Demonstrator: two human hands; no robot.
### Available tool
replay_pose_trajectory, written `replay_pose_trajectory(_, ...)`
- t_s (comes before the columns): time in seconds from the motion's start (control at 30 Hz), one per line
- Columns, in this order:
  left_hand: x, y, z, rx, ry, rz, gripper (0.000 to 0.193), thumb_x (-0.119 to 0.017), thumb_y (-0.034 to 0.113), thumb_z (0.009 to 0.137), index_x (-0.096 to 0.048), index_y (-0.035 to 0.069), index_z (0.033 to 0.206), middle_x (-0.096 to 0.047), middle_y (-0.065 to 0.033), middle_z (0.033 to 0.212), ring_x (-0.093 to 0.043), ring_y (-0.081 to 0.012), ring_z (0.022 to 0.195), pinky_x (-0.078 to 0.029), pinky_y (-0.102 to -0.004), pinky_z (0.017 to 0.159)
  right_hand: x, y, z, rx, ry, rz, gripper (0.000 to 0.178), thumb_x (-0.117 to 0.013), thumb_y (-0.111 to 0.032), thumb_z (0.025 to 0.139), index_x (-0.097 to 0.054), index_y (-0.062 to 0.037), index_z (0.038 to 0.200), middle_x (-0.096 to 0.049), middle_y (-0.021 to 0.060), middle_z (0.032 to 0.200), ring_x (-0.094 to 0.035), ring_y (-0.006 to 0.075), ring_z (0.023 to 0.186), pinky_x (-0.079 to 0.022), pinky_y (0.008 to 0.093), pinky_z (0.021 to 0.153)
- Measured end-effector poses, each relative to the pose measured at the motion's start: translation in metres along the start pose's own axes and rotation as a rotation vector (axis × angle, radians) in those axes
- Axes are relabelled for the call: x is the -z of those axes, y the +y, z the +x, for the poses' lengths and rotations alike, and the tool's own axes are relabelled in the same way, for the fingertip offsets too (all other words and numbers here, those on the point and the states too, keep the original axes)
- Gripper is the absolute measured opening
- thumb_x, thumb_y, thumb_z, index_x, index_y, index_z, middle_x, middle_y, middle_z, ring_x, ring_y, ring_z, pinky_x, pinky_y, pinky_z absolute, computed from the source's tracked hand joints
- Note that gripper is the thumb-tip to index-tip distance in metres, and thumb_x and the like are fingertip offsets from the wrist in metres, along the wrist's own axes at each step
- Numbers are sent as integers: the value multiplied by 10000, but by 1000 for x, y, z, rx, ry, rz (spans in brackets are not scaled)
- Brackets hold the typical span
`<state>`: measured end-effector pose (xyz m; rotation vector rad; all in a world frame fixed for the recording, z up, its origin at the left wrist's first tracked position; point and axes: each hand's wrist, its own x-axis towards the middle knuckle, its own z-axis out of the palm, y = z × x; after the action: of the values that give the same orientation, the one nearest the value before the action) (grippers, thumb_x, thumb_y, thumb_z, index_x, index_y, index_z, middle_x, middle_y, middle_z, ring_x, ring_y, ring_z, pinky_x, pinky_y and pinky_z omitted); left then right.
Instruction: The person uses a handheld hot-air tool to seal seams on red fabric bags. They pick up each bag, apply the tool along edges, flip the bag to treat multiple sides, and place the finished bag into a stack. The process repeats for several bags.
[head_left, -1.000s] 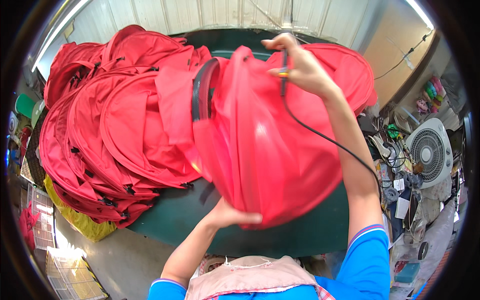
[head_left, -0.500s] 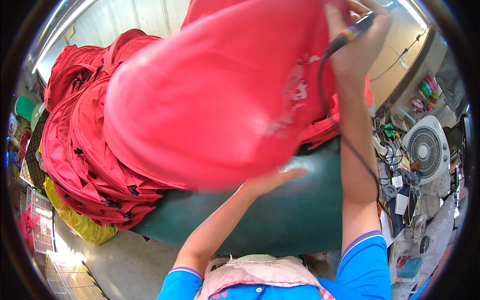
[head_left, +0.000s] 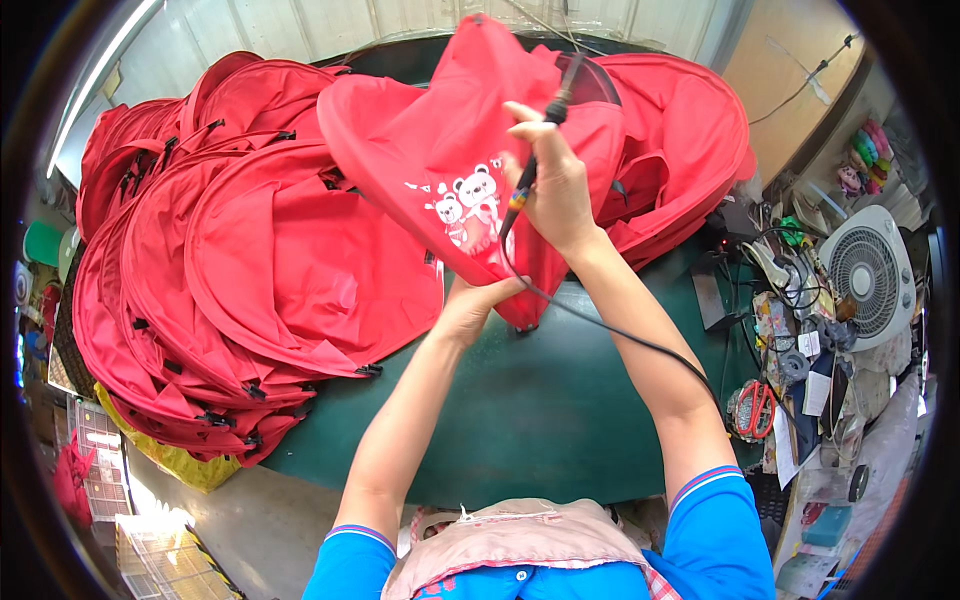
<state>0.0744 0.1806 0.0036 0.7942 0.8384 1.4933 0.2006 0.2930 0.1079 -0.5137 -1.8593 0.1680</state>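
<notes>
A red fabric hood (head_left: 400, 140) with a white bear print stands raised in front of me, its stiff edge curved. My left hand (head_left: 468, 308) is closed on its lower near edge, fingers partly hidden behind the cloth. My right hand (head_left: 552, 195) grips a black corded pen-like tool, which looks like a soldering iron (head_left: 557, 108). Its thin metal end points up and away, and some of my fingers stick out. The tool is in front of the hood; I cannot tell whether they touch. Its black cable (head_left: 620, 325) runs down across my right forearm.
A pile of similar red hoods (head_left: 270, 250) covers the left of the dark green table (head_left: 520, 430). Another red hood (head_left: 690, 130) lies at the back right. Red-handled scissors (head_left: 754, 410), cables and a white fan (head_left: 866, 278) crowd the right side.
The hood, blurred and large before, has moved down and away, and its print now faces me. My right hand has come down and left with the tool. My left hand now holds the hood's edge.
</notes>
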Motion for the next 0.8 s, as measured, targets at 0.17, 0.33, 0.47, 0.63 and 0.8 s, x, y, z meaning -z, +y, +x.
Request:
replay_pose_trajectory(0.17,-2,12,-8,29,104,65,672,-836,23,803,-511,15,1391,-630,-96,1319,-601,-209,1224,-489,-377,1052,45,16,-20,164,-85,-456,249,-753,-246,901,-600,-119,1050,-712,87,1266,-684,265,1088,-432,447,1039)
replay_pose_trajectory(0.33,15,24,-20,-7,-41,118,643,-820,73,847,-511,12,1408,-633,-96,1315,-594,-202,1238,-481,-377,1062,80,19,-63,33,23,-658,288,-771,-246,891,-578,-125,1067,-667,81,1363,-549,322,1337,-164,530,1204)
replay_pose_trajectory(0.47,12,21,-20,33,23,244,600,-806,158,882,-522,-4,1386,-635,-104,1309,-607,-203,1211,-493,-372,1035,78,-72,-106,-252,259,229,259,-677,-157,977,-572,-42,1184,-657,101,943,-601,158,802,-503,321,747)
replay_pose_trajectory(0.63,11,16,-22,-88,42,284,537,-789,96,890,-537,-4,1354,-647,-96,1260,-627,-194,1153,-509,-359,1005,83,-138,-135,-399,-241,194,262,-582,-37,956,-686,-1,1195,-624,73,724,-601,129,583,-498,270,545)
replay_pose_trajectory(0.8,5,14,-25,-169,45,290,507,-778,93,896,-545,-5,1336,-656,-91,1230,-640,-187,1119,-515,-351,980,66,-124,-149,-361,-174,151,227,-584,5,924,-709,1,1114,-630,70,647,-634,146,536,-499,272,521)
